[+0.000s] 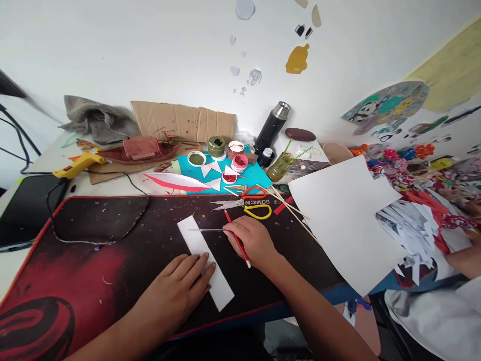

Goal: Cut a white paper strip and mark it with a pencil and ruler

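Note:
A white paper strip (210, 258) lies aslant on the dark desk mat. My left hand (182, 283) rests on its left edge, fingers stretched out and pressing it down. My right hand (251, 243) is closed around a red pencil (239, 242), which tilts with its eraser toward me. From the same fingers a thin grey rod-like tool (206, 229) reaches left across the strip's upper part; its exact kind I cannot make out. Just beyond the right hand lie scissors (244, 203) with red and yellow handles, blades apart.
Paint jars (217, 148) and white paper triangles sit on blue paper (180, 163). Behind are a model boat (141, 150), a yellow glue gun (80, 165) and a black flask (272, 128). Large white paper (345, 215) and thin sticks lie right, near another person's arm (466, 260).

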### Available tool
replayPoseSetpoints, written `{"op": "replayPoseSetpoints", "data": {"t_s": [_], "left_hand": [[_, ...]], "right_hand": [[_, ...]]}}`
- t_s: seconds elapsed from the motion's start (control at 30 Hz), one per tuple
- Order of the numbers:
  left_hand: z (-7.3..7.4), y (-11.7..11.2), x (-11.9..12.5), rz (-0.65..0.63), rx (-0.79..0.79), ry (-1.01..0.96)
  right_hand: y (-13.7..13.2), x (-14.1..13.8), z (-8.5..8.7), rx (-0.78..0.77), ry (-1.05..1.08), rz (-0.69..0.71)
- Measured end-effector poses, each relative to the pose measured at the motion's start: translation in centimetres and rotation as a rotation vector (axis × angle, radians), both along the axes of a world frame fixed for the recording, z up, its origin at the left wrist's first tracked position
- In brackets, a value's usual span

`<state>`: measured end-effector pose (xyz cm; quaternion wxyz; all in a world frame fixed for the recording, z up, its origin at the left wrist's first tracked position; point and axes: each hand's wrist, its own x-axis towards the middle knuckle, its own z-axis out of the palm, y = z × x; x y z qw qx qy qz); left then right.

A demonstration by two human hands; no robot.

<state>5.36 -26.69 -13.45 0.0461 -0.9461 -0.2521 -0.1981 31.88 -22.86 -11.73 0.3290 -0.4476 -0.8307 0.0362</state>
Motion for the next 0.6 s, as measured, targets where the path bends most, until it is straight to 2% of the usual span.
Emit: {"op": "replayPoseSetpoints", "data": {"t_s": [0.1, 0.23, 0.33, 0.47, 0.6], "left_hand": [[0.1, -0.8, 1.9, 0.091, 0.032, 0.058], [0.2, -0.6, 3.2, 0.134, 0.004, 0.130], [0.4, 0.2, 2.6, 0.088, -0.034, 0.124], [0.5, 1.7, 1.0, -0.058, -0.108, 0.051], [0.4, 2.7, 1.6, -0.040, -0.044, 0.074]], "right_hand": [[-0.1, -0.3, -0.1, -0.025, -0.023, 0.009], [-0.2, -0.9, 0.2, -0.062, -0.089, -0.004], [-0.5, -1.2, 0.4, -0.059, -0.110, -0.015], [-0.9, -1.0, 0.2, -0.059, -0.096, -0.022], [-0.8, -0.8, 0.2, -0.050, -0.092, -0.029]]}}
